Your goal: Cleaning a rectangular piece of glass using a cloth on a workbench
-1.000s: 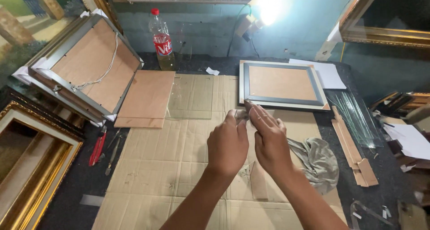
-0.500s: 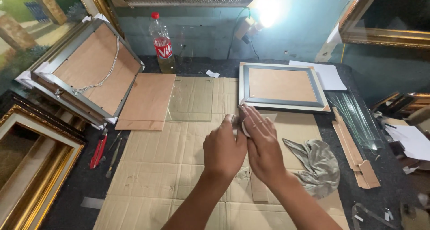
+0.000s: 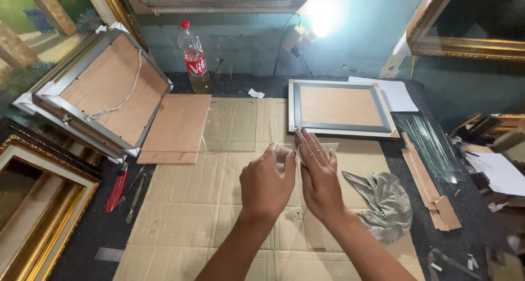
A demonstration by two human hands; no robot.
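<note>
Both hands had slid a little nearer the body since the earlier frames, drawing back from the grey picture frame with a brown backing board [image 3: 340, 107] that lay face down on the flattened brown cardboard sheet [image 3: 213, 215]. The left hand [image 3: 266, 183] was curled, fingers narrow, pressing on a clear rectangular glass pane [image 3: 328, 147] just in front of that frame. The right hand [image 3: 318, 175] lay flat and long beside it, fingers together, also on the glass. The pane looked nearly invisible, its edges showing only as pale lines against the cardboard, one corner poking out past the right fingertips. A crumpled grey cloth [image 3: 385, 204] sat right of the frame's near edge, and a second clear glass sheet [image 3: 231, 123] lay left of the frame.
</note>
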